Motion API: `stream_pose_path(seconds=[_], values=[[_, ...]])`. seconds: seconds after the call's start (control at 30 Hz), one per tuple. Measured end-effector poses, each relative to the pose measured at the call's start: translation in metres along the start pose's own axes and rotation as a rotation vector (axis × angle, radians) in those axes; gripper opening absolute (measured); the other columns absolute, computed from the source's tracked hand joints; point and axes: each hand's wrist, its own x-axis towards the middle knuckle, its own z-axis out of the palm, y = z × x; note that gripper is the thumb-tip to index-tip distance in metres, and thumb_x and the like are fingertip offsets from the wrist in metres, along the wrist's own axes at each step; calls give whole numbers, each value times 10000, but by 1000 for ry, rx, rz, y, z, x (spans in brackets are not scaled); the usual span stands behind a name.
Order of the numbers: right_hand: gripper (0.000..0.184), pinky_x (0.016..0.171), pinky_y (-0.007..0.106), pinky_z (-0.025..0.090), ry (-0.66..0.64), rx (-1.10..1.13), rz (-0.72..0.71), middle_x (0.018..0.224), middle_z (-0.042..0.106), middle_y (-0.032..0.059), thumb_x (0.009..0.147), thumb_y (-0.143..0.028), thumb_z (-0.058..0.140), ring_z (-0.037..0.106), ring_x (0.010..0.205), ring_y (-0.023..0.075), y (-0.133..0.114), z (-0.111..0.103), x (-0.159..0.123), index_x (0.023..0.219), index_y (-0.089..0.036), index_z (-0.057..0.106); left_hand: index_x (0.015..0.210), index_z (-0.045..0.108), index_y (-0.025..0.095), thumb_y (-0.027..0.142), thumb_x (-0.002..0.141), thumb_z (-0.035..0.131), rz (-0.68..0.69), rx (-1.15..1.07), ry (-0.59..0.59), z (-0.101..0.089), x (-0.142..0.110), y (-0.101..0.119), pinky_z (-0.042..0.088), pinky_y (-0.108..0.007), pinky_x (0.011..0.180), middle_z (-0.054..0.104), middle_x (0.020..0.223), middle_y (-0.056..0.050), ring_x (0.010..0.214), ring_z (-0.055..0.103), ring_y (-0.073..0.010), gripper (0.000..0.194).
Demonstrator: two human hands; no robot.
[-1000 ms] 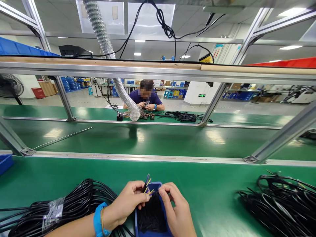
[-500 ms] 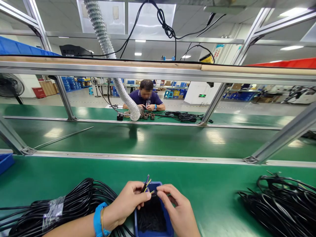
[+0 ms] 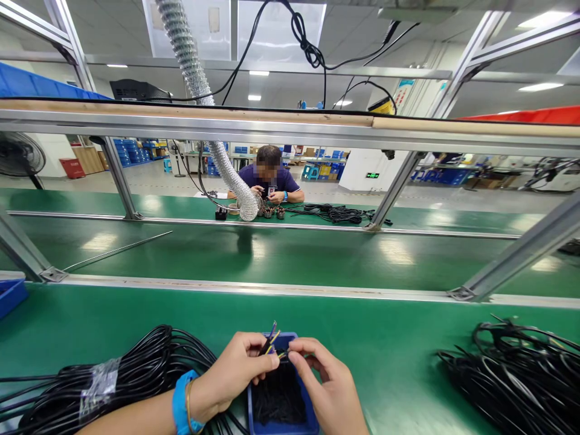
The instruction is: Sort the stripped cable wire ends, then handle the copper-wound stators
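Note:
My left hand [image 3: 240, 368] is closed in a pinch on the end of a black cable [image 3: 263, 348]. Thin purple and yellow wires [image 3: 273, 341] fan out from that end. Opposite it, my right hand [image 3: 324, 377] has thumb and forefinger pinched at a small black tube [image 3: 285, 354] by a wire tip; the fingers partly cover it. Below both hands stands a blue bin [image 3: 313, 417] with many short black pieces in it. Left of my forearm lies a bundle of black cables [image 3: 149, 362], wrapped with clear film.
More black cables [image 3: 502, 374] lie in a tangle at the right. Across the green bench [image 3: 385, 338] run metal frame posts [image 3: 512, 254] and a rail. A person [image 3: 270, 175] sits beyond, near a hanging foil duct [image 3: 224, 166]. A blue tray [image 3: 11, 296] shows at the left edge.
My hands stay almost in place, with the wire tips between them shifted slightly. Across the bench, the other person's hands have moved a little.

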Motion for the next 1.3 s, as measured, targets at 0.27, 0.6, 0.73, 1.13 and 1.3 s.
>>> stream_pose_path(seconds=[0.27,0.6,0.73,1.13,1.3], values=[[87,661,198,582,-39,-48,14,839,751,25,902,-295,667,714,706,160,-1,-3,-2,924,-229,719,786,654,125,341,691,703,7,1,-1,1,-2,1,323,-247,541,504,658,28,589,417,-108,240],[104,640,187,572,51,-54,-8,798,756,14,883,-325,685,704,663,147,-7,-6,1,872,-232,729,804,663,121,386,678,739,9,-8,2,0,-1,0,338,-247,555,514,668,23,601,435,-112,303],[142,625,199,577,35,-54,0,778,753,23,880,-358,687,704,655,158,-9,-5,1,860,-223,728,813,672,119,382,684,746,17,-16,-7,0,-1,0,338,-242,554,512,669,26,599,431,-107,302],[164,708,223,618,3,-40,-53,837,803,18,884,-296,684,761,713,174,0,-7,3,1020,-254,768,811,671,115,448,700,767,16,-13,-6,-1,0,-3,338,-241,557,511,669,23,591,426,-103,364],[149,619,210,609,160,-45,32,796,788,37,844,-359,711,751,687,182,-2,-1,1,858,-220,762,821,677,120,434,723,759,33,0,-27,-2,-1,-5,344,-240,563,505,675,28,596,425,-102,339]])
